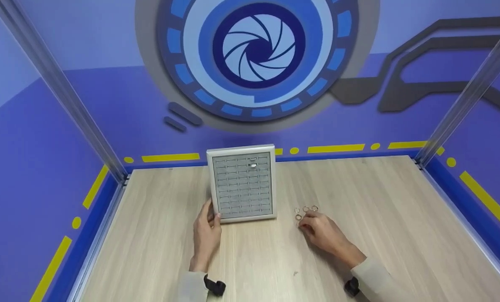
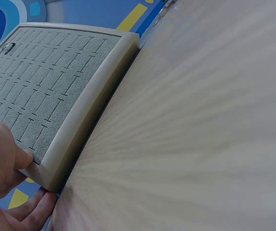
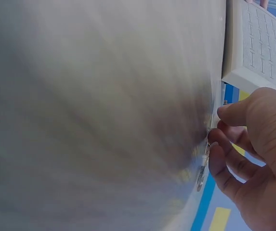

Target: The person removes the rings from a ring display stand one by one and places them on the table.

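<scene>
A white-framed grey ring tray (image 1: 242, 184) with rows of slots lies on the wooden table (image 1: 380, 201). Two small rings (image 1: 253, 162) sit in its upper slots, and one ring (image 2: 8, 46) shows in the left wrist view. My left hand (image 1: 211, 216) pinches the tray's near-left corner (image 2: 51, 168), thumb on top and fingers beneath. Several loose rings (image 1: 305, 211) lie right of the tray. My right hand (image 1: 305, 225) rests just behind them with fingers loosely curled. Its fingertips (image 3: 215, 144) touch one ring (image 3: 202, 174) on the table, and the thumb stays apart from it.
Blue walls with yellow markings close the table in at the back and both sides. Metal posts (image 1: 65, 96) stand at the far corners. Bare wood stretches right of the loose rings and in front of both hands.
</scene>
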The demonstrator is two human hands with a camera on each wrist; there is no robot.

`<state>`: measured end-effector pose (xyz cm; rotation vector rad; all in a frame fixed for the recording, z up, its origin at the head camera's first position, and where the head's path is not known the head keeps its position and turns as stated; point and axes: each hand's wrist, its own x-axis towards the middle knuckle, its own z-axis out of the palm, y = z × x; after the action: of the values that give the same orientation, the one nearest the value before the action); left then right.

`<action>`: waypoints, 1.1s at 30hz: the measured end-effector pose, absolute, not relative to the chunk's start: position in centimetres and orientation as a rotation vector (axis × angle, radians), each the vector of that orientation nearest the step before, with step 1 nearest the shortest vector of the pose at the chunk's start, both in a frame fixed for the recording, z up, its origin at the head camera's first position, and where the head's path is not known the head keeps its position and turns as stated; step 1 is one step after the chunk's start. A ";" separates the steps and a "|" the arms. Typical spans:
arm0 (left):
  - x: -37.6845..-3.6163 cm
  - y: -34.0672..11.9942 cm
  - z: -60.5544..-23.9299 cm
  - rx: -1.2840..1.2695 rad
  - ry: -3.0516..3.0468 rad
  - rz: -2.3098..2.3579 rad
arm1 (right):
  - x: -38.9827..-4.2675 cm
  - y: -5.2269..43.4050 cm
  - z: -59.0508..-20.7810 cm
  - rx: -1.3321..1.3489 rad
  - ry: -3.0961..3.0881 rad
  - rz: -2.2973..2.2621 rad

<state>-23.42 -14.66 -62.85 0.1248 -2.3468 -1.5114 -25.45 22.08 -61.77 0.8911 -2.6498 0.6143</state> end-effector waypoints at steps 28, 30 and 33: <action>-23.5 -14.7 -63.0 0.110 -2.329 -1.524 | -25.3 21.7 -61.2 0.884 -2.715 0.704; -23.5 -14.7 -63.0 0.108 -2.325 -1.527 | -25.4 21.6 -60.9 0.886 -2.700 0.718; -23.5 -14.7 -62.9 0.097 -2.323 -1.518 | -25.7 21.4 -60.3 0.872 -2.679 0.727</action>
<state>-23.48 -14.65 -62.94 0.0966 -2.3231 -1.5180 -25.66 21.35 -60.29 0.8723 -2.6786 0.7274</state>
